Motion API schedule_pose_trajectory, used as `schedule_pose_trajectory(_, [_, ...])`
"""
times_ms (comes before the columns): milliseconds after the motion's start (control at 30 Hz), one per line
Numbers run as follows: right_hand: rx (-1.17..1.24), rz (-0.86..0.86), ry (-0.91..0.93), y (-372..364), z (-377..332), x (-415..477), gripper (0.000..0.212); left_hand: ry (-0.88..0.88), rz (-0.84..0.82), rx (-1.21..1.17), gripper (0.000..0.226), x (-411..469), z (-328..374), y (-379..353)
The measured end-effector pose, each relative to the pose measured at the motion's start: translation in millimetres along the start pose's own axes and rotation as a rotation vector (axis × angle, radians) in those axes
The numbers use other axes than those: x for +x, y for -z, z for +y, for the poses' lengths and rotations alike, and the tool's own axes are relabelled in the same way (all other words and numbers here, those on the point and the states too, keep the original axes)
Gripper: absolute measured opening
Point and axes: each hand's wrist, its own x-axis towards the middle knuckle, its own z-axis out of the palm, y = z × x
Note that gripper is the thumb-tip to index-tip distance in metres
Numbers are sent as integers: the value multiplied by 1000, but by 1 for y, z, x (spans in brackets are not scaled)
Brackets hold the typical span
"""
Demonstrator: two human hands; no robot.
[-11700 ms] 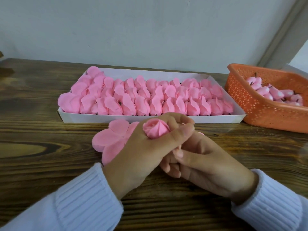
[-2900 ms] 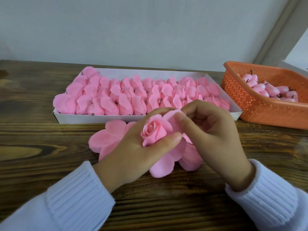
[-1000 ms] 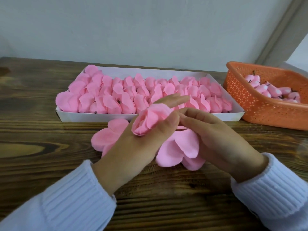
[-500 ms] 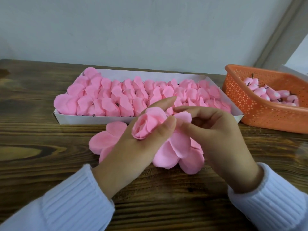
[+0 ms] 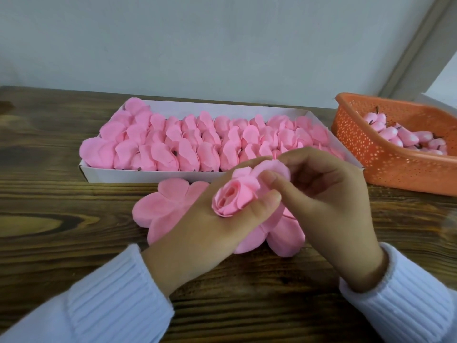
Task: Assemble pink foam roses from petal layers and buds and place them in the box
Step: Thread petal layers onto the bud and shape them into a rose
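My left hand (image 5: 205, 233) grips a pink foam rose (image 5: 235, 196) whose bud centre faces up, between thumb and fingers. My right hand (image 5: 329, 204) pinches one of its outer petals (image 5: 274, 169) up against the bud. More petals of the same rose (image 5: 284, 236) hang down below both hands. A loose flat petal layer (image 5: 163, 206) lies on the table, partly under my left hand. Behind it stands the long white box (image 5: 148, 173), packed with several pink roses (image 5: 197, 142).
An orange perforated basket (image 5: 371, 149) with several pink buds (image 5: 395, 134) stands at the right, close to the box's end. The wooden table (image 5: 61, 219) reaches back to a pale wall.
The bud has turned to face more upward in my left hand. My right fingers have lifted another petal up against the bud.
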Motion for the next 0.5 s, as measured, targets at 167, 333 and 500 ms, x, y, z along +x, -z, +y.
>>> schedule_pose_trajectory(167, [129, -50, 35, -2, -3, -2, 6, 3, 80, 29, 14, -2, -1, 0])
schedule_pose_trajectory(333, [198, 14, 36, 0, 1, -1, 12, 27, 255, 10, 11, -2, 1, -1])
schedule_pose_trajectory(500, [442, -168, -207, -1, 6, 2, 35, 36, 204, -95, 19, 0, -2, 4])
